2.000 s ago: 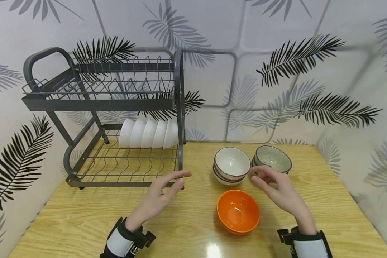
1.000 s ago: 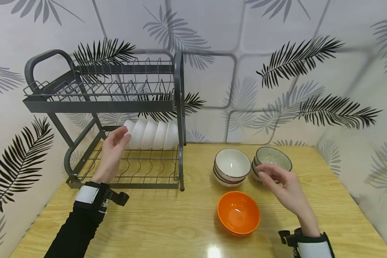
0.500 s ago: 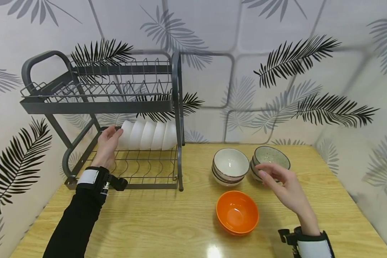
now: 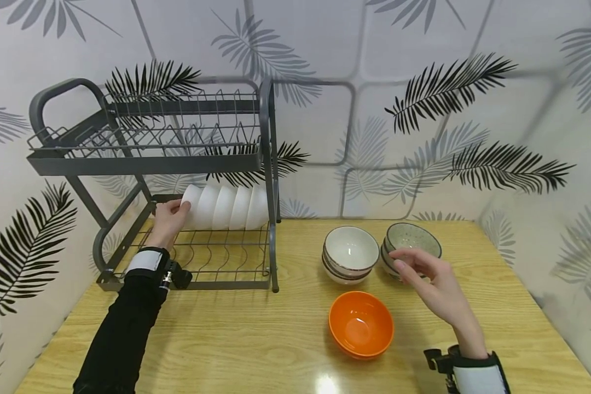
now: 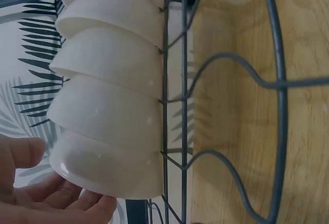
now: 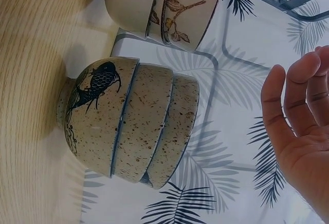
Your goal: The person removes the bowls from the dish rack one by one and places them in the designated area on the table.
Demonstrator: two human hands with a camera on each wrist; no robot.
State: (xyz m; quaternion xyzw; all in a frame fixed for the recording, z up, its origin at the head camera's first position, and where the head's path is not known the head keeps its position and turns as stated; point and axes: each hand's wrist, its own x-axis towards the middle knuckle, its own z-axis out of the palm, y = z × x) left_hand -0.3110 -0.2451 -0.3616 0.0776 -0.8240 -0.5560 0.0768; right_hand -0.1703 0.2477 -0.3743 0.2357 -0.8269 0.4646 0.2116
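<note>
Resting on the lower wire shelf of the dish rack [image 4: 150, 163], left of centre in the head view, is a row of white bowls [image 4: 226, 208], five in all, smooth and glossy, nested on their sides. The row's long axis runs left to right along the shelf, rims toward the right post and rounded bases toward the left. The left hand [image 4: 169, 219] touches the leftmost bowl [image 5: 110, 170]; in the left wrist view its fingers [image 5: 61, 198] lie cupped against that bowl's base, thumb above, but whether they actually grip it I cannot tell.

The rack is dark grey metal with two tiers of thin wire, a looped handle at upper left and a bare upper tier.

To the right of the rack, on the pale wood-grain table [image 4: 256, 345], stand three more groups. One stack of cream bowls [image 4: 351, 254] has brown-lined rims. Just beside it to the right is a stack of three speckled bowls [image 6: 131, 131], matte stoneware with a dark fish painted on the side. A single orange bowl [image 4: 361, 324], shiny and upright, sits nearer the lower edge.

The right hand [image 4: 433, 287] hovers just in front of the speckled stack, fingers spread and loosely bent, holding nothing.
</note>
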